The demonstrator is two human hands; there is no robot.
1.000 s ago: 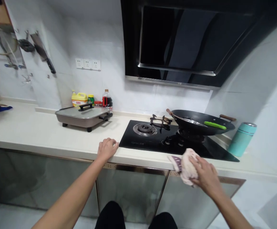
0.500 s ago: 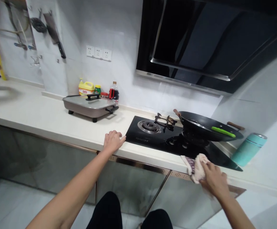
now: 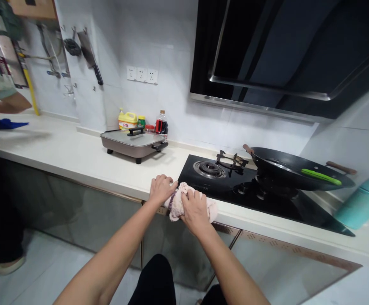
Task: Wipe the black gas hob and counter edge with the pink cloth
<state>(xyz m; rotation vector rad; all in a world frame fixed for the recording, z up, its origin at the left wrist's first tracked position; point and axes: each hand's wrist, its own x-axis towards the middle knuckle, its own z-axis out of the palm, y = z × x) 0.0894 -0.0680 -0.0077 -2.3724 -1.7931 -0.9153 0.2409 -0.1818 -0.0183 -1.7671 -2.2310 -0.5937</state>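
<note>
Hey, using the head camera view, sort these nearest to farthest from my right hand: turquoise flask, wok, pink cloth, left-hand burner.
1. Pink cloth: under your right hand.
2. Left-hand burner: beyond the hand, on the hob.
3. Wok: right side of the hob.
4. Turquoise flask: far right, beside the hob.

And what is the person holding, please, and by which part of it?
The right hand grips a bunched cloth from above, at its middle. The left hand holds nothing visible and rests on the counter.
</note>
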